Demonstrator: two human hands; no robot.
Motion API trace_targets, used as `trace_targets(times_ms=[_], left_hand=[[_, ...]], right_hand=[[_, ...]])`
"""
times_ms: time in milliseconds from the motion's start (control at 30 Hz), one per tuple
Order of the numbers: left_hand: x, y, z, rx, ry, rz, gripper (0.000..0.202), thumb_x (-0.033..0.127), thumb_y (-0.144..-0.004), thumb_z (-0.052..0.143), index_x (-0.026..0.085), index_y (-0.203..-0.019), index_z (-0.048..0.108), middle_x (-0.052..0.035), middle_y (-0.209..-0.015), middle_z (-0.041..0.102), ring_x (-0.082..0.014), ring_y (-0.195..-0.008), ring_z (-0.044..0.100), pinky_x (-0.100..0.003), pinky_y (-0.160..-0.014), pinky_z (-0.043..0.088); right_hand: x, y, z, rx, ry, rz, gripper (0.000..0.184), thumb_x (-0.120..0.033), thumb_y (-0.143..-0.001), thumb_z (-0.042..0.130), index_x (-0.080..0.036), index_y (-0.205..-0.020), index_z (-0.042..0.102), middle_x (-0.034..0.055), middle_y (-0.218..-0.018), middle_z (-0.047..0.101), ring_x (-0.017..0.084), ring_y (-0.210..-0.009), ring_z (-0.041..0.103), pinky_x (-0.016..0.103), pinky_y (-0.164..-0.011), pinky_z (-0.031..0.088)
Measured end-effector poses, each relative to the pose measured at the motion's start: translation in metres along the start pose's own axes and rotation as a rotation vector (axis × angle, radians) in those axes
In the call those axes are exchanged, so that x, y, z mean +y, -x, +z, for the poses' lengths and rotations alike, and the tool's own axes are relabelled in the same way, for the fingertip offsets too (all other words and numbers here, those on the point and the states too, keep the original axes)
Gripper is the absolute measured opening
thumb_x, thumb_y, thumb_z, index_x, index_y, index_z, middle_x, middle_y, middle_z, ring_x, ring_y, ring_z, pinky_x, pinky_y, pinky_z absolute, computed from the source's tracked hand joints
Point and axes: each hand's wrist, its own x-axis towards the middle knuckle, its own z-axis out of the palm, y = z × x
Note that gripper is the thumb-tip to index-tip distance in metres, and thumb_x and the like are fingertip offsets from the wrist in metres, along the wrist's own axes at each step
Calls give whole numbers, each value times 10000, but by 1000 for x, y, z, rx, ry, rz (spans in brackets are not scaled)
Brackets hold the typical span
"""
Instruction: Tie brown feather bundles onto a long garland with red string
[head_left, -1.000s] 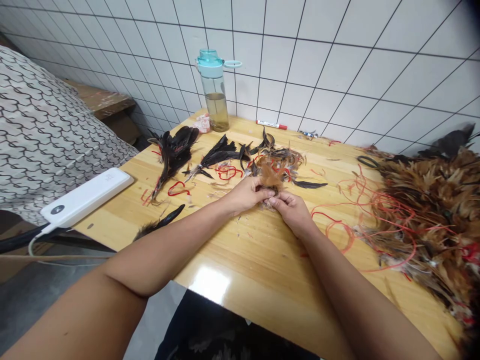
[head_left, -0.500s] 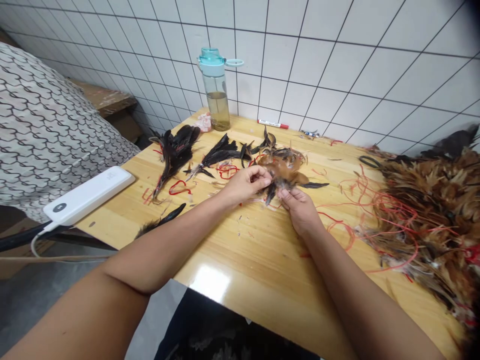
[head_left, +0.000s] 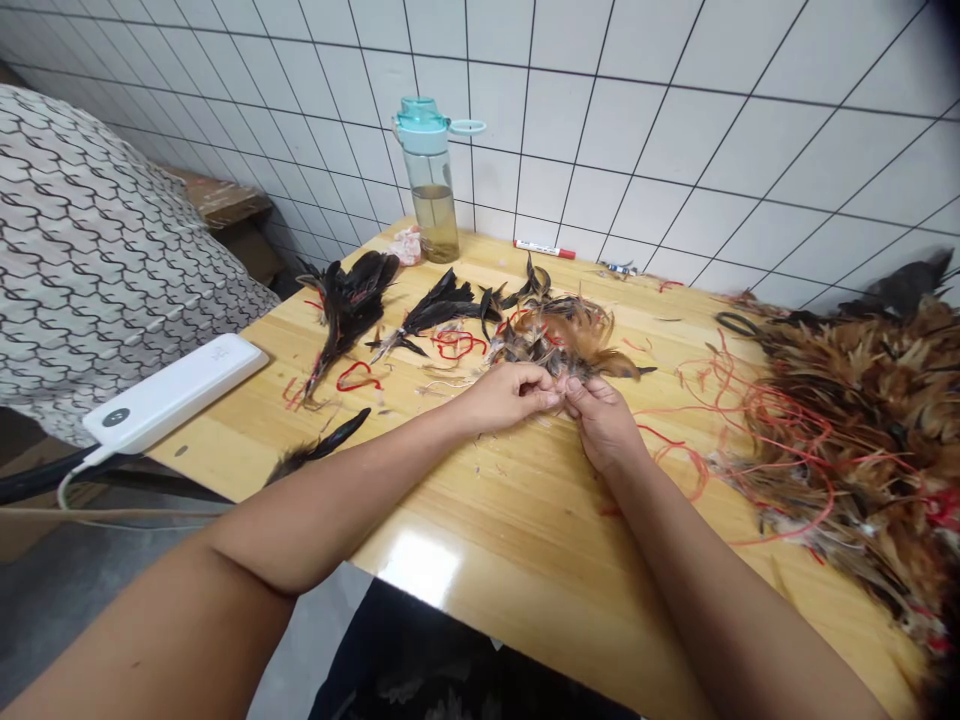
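Observation:
Near the middle of the wooden table [head_left: 480,520], my left hand [head_left: 517,395] and my right hand [head_left: 600,415] meet with their fingertips pinched together. Both close on the base of a small bunch of brown and grey feathers [head_left: 566,345], whose tips fan out away from me. The quill ends are mostly hidden by my fingers. Just beyond my left hand is a tangle of red string [head_left: 456,344]. Two bunches of black feathers [head_left: 360,295] lie further left, and a single black feather [head_left: 330,440] rests near the front edge.
A large heap of brown feathers [head_left: 877,400] covers the right side, with loose red thread [head_left: 739,395] beside it. Against the tiled wall stand a water bottle [head_left: 433,190] and a red marker [head_left: 546,249]. A white power bank [head_left: 176,390] sits at the left edge. Scissors handles [head_left: 739,322] show by the heap.
My left hand has moved right and slightly nearer, so its fingertips now meet those of my right hand at the feather bases. The brown feathers have shifted and spread between them.

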Motion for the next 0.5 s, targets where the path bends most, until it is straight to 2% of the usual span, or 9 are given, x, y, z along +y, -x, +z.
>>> trace_targets(times_ms=[67,133,267,333,400,500], left_hand=[[1,-1,-3,8,-19,-7,203,318,-787,594,124,-732,618,3,-690,603,-91,-642,496,-216,-617,383],[0,-2,-9,91,-84,-25,177,294,-781,585,131,-731,628,-2,-691,609,-99,-642,504,-225,-617,389],[-6,-6,-28,422,-262,-27,115,225,-775,565,142,-772,644,-10,-738,603,-111,-672,512,-239,-632,396],[-10,-7,-36,539,-336,9,153,139,-750,545,148,-851,660,-17,-800,595,-112,-706,523,-242,-662,415],[-12,-7,-41,564,-406,39,215,88,-733,527,152,-884,667,-21,-834,584,-112,-725,532,-247,-690,429],[-15,-6,-41,461,-517,38,164,103,-746,545,149,-836,675,-32,-824,580,-136,-749,543,-273,-716,439]], right_hand=[[0,-2,-2,58,-28,-21,389,-463,-507,857,-191,-627,605,-54,-576,513,54,-497,316,218,-483,284],[0,-5,-4,97,-55,-31,400,-444,-502,852,-195,-622,563,-53,-611,518,47,-491,294,219,-461,240],[-1,-6,-7,103,-44,-37,360,-413,-566,798,-207,-663,519,-43,-695,540,47,-489,297,229,-449,249],[-1,-6,-8,107,-23,-46,328,-409,-607,767,-213,-690,518,-43,-695,538,51,-487,307,230,-446,266],[0,-6,-8,114,-9,-54,317,-415,-623,755,-214,-708,525,-43,-687,539,50,-483,309,228,-440,270],[1,-5,-7,124,-5,-60,330,-428,-616,765,-207,-715,542,-38,-700,559,43,-479,310,226,-434,255]])
